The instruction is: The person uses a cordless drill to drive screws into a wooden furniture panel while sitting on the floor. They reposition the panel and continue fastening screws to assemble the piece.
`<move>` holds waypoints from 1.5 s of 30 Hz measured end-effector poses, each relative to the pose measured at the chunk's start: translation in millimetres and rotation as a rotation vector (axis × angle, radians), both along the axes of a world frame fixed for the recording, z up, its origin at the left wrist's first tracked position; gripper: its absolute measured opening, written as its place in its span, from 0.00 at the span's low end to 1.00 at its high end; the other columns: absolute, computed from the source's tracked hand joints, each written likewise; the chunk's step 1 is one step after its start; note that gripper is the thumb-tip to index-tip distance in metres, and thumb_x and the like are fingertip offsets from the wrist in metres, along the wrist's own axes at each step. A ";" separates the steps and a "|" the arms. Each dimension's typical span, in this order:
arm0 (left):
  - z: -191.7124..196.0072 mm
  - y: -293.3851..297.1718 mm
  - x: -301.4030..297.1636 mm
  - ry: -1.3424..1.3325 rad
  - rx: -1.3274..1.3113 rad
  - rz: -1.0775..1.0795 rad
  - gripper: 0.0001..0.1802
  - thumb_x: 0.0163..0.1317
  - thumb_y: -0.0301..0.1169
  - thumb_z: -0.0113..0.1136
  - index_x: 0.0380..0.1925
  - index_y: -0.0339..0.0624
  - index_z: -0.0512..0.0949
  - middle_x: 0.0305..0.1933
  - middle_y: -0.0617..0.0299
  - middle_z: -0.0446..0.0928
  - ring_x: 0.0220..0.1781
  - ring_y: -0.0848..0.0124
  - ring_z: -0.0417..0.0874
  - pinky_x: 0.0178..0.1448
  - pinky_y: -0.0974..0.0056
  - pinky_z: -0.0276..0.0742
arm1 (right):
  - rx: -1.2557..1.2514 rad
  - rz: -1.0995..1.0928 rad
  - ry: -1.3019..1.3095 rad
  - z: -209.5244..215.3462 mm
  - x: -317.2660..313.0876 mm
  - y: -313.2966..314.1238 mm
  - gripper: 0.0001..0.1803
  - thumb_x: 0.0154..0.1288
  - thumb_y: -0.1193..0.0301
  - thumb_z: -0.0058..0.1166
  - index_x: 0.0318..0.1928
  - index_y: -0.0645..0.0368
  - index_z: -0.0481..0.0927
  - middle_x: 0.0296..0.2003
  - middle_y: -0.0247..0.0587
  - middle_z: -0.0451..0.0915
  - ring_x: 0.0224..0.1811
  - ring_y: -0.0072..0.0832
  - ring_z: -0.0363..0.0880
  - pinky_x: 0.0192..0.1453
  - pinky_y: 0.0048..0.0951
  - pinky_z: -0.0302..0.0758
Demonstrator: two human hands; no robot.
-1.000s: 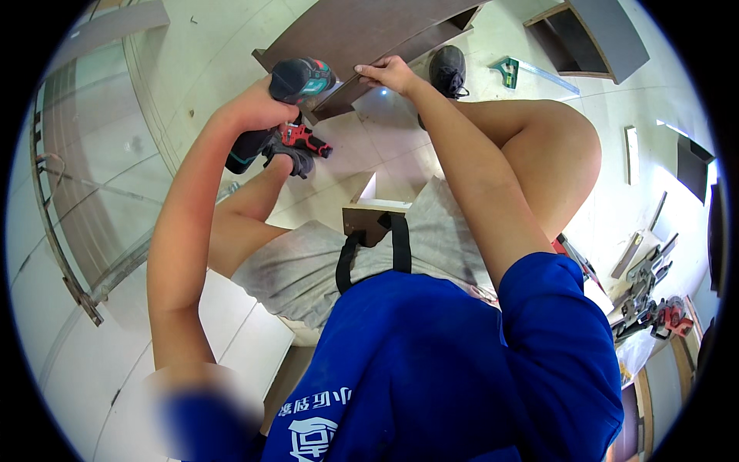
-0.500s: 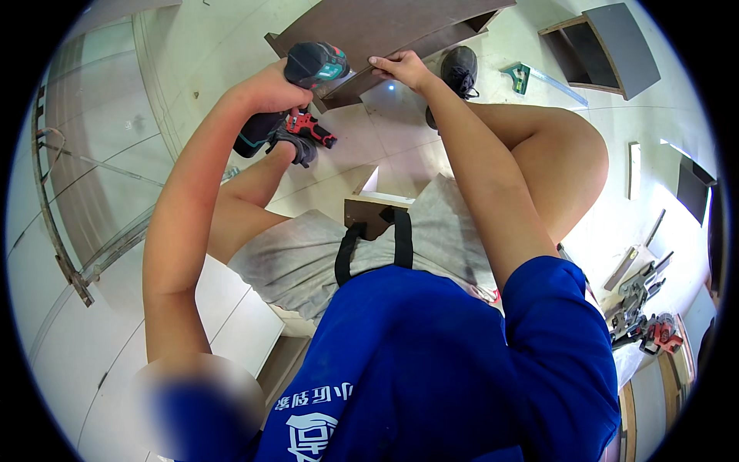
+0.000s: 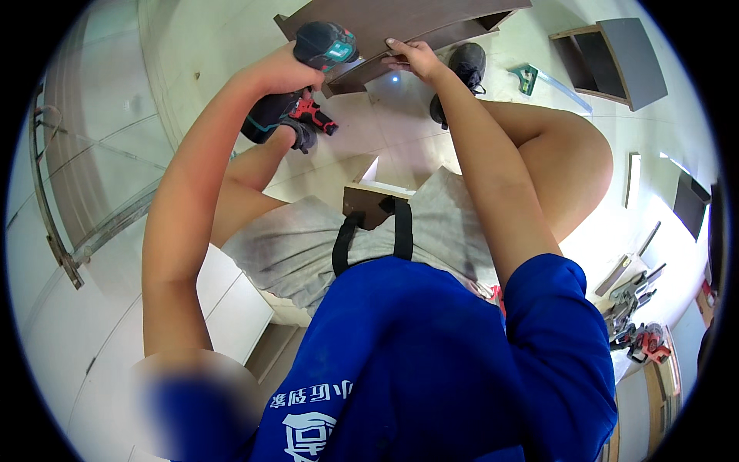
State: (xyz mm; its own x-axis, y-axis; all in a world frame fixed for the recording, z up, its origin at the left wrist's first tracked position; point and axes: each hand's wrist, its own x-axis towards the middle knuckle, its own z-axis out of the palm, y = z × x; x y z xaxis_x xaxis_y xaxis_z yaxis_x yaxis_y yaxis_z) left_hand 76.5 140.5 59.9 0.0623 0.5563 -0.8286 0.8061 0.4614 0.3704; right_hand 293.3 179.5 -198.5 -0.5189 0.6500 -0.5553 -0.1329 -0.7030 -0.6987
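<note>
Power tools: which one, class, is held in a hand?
The black-and-teal drill, gripped in the left hand; the red tool near the left shoe and the red machine at far right are not held.

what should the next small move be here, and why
Probably line up the drill tip with the panel edge. The left hand grips the drill with its tip pointing that way, and the right hand is at that edge, just right of the tip. Whether the tip already touches, I can't tell.
</note>
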 end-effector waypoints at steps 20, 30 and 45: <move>1.4 -7.2 5.2 -0.003 0.073 0.074 0.12 0.50 0.30 0.61 0.35 0.39 0.78 0.30 0.60 0.82 0.26 0.71 0.83 0.33 0.63 0.79 | -0.010 -0.022 0.056 5.3 -1.0 0.8 0.31 0.67 0.59 0.64 0.53 0.80 0.74 0.49 0.57 0.79 0.50 0.42 0.84 0.55 0.31 0.84; 0.1 -8.4 6.5 -0.002 0.079 0.086 0.10 0.47 0.30 0.62 0.31 0.40 0.77 0.27 0.61 0.80 0.25 0.71 0.81 0.32 0.62 0.77 | -0.013 -0.016 0.041 5.0 -0.2 1.4 0.30 0.68 0.59 0.63 0.52 0.80 0.73 0.50 0.57 0.79 0.52 0.41 0.84 0.55 0.31 0.84; -4.8 -11.2 7.4 -0.020 0.092 0.133 0.09 0.48 0.30 0.61 0.31 0.39 0.78 0.27 0.60 0.81 0.26 0.70 0.83 0.33 0.61 0.79 | -0.030 0.004 0.032 7.8 0.3 2.2 0.30 0.69 0.59 0.62 0.53 0.80 0.72 0.51 0.56 0.78 0.53 0.40 0.83 0.57 0.30 0.82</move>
State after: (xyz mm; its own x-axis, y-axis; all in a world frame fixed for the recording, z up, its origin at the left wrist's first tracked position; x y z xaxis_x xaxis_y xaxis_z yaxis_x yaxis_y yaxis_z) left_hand 83.9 129.4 55.1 -0.0010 0.6342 -0.7732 0.7321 0.5271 0.4315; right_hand 293.7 181.7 -190.7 -0.5396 0.6307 -0.5577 -0.1519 -0.7245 -0.6724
